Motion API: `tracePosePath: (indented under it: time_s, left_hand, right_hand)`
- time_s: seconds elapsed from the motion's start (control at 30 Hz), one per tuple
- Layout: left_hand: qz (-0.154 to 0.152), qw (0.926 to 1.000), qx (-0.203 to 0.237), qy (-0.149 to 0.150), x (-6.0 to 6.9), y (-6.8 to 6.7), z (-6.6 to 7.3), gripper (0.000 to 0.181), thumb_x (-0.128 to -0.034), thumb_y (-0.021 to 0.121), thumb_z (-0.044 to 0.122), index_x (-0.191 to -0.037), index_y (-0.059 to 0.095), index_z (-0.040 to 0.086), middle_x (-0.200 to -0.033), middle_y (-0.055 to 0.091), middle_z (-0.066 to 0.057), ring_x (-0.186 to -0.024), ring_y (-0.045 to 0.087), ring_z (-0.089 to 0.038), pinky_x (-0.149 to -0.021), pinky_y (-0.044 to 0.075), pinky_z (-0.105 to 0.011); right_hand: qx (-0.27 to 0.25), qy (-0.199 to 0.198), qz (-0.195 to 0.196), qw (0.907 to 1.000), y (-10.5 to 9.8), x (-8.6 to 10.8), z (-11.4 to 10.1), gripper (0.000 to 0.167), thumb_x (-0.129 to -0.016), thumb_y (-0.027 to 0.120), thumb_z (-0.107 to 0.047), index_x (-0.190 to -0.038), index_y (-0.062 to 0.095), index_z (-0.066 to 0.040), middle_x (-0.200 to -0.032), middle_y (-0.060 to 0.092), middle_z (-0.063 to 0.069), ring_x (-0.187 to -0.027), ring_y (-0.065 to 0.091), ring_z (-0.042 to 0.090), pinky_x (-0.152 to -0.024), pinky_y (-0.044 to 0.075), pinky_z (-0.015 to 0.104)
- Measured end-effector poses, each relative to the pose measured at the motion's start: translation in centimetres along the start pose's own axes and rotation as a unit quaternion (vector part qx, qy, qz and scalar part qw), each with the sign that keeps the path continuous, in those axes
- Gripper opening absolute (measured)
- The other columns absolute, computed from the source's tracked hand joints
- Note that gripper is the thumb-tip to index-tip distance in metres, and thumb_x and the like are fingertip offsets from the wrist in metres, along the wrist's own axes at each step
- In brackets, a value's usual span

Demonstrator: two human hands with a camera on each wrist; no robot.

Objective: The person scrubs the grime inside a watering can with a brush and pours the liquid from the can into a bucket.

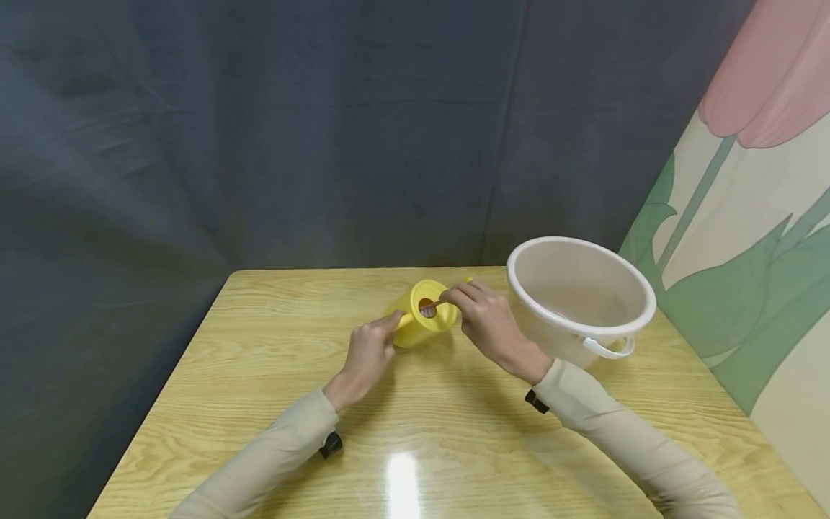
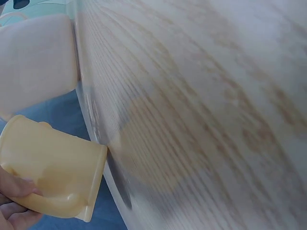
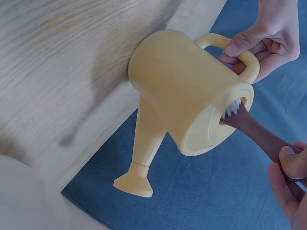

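Observation:
A yellow watering can (image 1: 415, 339) stands on the table, with its round top opening turned up towards me. My left hand (image 1: 366, 353) grips the can's handle, fingers wrapped around it, as the right wrist view also shows. In my right hand (image 1: 486, 321) is a brush (image 3: 264, 136) with a reddish-brown handle and white bristles, pinched between thumb and fingers. The bristled head sits in the can's opening, and part of it is hidden inside. The can's spout (image 3: 146, 148) points away from the left hand, towards the bucket side.
A white bucket (image 1: 570, 346) with a white handle (image 1: 609, 351) stands right of the can, close to my right hand. Dark cloth (image 1: 363, 130) hangs behind the wooden table (image 1: 272, 310). A wall with a painted tulip (image 1: 765, 79) borders the right side.

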State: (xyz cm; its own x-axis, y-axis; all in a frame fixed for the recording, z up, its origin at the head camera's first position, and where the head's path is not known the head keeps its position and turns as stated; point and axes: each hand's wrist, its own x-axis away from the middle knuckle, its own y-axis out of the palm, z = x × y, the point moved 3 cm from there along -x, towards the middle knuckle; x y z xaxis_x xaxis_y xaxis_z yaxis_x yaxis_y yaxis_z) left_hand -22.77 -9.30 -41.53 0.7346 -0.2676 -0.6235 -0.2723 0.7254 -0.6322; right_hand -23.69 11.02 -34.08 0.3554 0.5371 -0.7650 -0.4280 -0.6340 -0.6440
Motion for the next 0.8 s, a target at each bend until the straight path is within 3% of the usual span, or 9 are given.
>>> tracePosePath:
  time_s: [0.13,0.43,0.8]
  left_hand:
    - [0.003,1.0000,-0.002,0.002,0.0,0.0,0.0,0.046,-0.0771,0.067,-0.023,-0.121,0.065,-0.008,-0.118,0.065,-0.024,-0.104,0.067,-0.034,-0.086,0.057,-0.036]
    - [0.005,1.0000,-0.004,-0.003,0.1,-0.1,-0.3,0.043,-0.0791,0.068,-0.021,-0.120,0.065,-0.008,-0.116,0.067,-0.023,-0.100,0.069,-0.033,-0.083,0.058,-0.036]
    - [0.003,1.0000,-0.005,-0.006,0.1,-0.3,-0.1,0.044,-0.0787,0.069,-0.021,-0.121,0.064,-0.008,-0.117,0.065,-0.024,-0.100,0.069,-0.034,-0.083,0.058,-0.034]
  right_hand:
    - [0.001,-0.004,0.014,0.9999,-0.2,-0.2,-0.1,0.048,-0.062,0.058,0.031,-0.093,0.070,-0.004,-0.091,0.071,0.007,-0.081,0.064,0.026,-0.068,0.058,0.038]
    - [0.005,-0.003,0.042,0.9991,-1.2,-0.8,0.2,0.049,-0.063,0.049,0.030,-0.092,0.068,-0.005,-0.089,0.070,0.007,-0.082,0.063,0.028,-0.067,0.058,0.041]
    - [0.002,-0.008,0.042,0.9991,-1.9,-0.7,0.2,0.048,-0.064,0.050,0.031,-0.094,0.069,-0.003,-0.092,0.070,0.009,-0.083,0.062,0.029,-0.068,0.056,0.041]
